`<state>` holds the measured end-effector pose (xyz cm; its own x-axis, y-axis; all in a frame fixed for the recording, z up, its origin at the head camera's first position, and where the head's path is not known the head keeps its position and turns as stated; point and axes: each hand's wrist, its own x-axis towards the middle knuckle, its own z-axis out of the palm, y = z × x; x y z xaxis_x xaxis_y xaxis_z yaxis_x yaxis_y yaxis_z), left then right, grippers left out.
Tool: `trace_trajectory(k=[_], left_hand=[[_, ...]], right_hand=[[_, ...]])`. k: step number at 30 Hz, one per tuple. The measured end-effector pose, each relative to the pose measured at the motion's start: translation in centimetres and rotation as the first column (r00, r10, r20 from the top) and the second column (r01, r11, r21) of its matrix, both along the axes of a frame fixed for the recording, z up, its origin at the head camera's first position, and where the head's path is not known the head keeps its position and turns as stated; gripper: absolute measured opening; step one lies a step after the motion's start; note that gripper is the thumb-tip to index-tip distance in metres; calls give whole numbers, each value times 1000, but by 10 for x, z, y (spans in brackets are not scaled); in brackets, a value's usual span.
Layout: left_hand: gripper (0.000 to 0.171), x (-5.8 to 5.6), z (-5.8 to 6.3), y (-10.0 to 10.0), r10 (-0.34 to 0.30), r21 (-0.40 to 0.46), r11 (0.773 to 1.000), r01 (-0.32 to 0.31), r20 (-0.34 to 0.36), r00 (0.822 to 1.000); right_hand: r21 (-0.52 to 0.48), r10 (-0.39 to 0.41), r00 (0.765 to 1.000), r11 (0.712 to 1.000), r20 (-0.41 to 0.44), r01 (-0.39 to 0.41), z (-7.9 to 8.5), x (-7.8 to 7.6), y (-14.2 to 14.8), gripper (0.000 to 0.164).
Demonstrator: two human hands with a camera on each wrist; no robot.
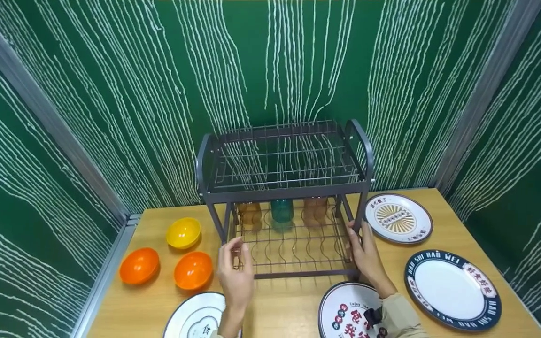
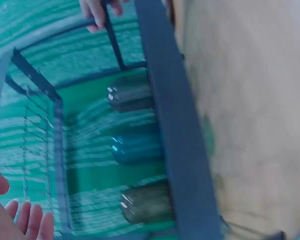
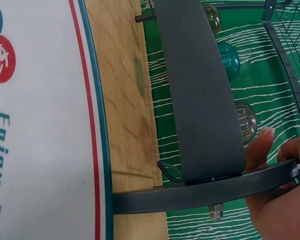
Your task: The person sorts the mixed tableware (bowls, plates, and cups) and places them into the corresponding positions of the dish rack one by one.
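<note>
A dark grey two-tier dish rack stands in the middle of the wooden table. My right hand grips its right front post; the right wrist view shows the fingers and thumb around the dark metal bar. Beside the rack's left front corner is my left hand, its fingers loosely bent and holding nothing. In the left wrist view the same hand appears apart from the frame. On the lower tier, towards the back, are an amber glass, a teal glass and a brownish glass.
Left of the rack sit a yellow bowl and two orange bowls. White patterned plates lie at front left, front right and back right. A dark-rimmed oval plate is farther right. Green walls enclose the table.
</note>
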<state>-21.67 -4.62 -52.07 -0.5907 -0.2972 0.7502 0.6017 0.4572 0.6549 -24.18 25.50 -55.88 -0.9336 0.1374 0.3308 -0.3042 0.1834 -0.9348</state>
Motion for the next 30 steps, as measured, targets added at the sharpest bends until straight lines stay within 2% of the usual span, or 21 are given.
trace_trajectory(k=[3,7,9,12,15,20,24,30], left_hand=[[25,0,-7,-16,36,29,999,-37,25,999],[22,-2,-20,-38,113,49,992,-117,74,991],[22,-4,-25,-49,159,42,986,-164,99,982],[27,-7,-33,-64,227,17,972,-233,173,959],[35,-10,-39,-78,277,-9,958,-285,270,922],[53,-15,-50,-99,322,-41,940,-338,431,843],[67,-19,-57,-112,355,-77,927,-367,500,790],[74,-25,-63,-126,362,-105,920,-378,596,716]], right_hand=[[-10,6,1000,1000,11,-6,0,0,1,27],[-19,10,1000,1000,12,-10,0,0,1,29],[-13,3,1000,1000,13,-3,0,0,1,29],[0,-5,1000,1000,20,5,0,1,0,28],[13,-17,1000,1000,17,17,1,1,-1,28],[14,-17,1000,1000,8,17,1,1,-1,29],[2,-7,999,1000,-33,7,1,-1,-2,27],[-3,-25,997,1000,-78,25,0,-3,-2,23]])
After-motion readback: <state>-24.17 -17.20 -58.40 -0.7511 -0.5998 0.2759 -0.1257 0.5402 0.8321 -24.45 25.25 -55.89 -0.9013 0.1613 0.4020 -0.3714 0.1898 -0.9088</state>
